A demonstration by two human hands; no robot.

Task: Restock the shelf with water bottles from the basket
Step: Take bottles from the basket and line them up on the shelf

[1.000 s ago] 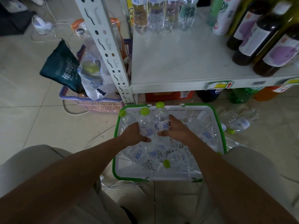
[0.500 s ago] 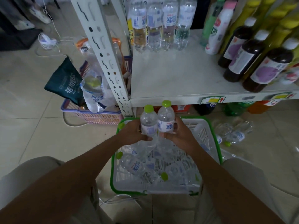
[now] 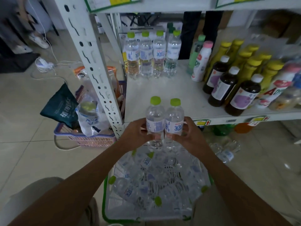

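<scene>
White shelf point(image 3: 162, 95) boarding fills the view ahead, its front half bare. Just short of its front edge, 2 water bottles point(image 3: 164, 123) are held upright side by side, caps up, above the basket point(image 3: 104, 209) on the floor. The left hand point(image 3: 135, 136) curls round the left one and the right hand point(image 3: 190, 136) round the other, fingers wrapped at label height. To do this well, I judge: lift both clear of the lip, carry them toward the rear row point(image 3: 153, 54) of 4, set them flat with labels outward, and keep wide of the dark juice bottles point(image 3: 244, 95).
</scene>
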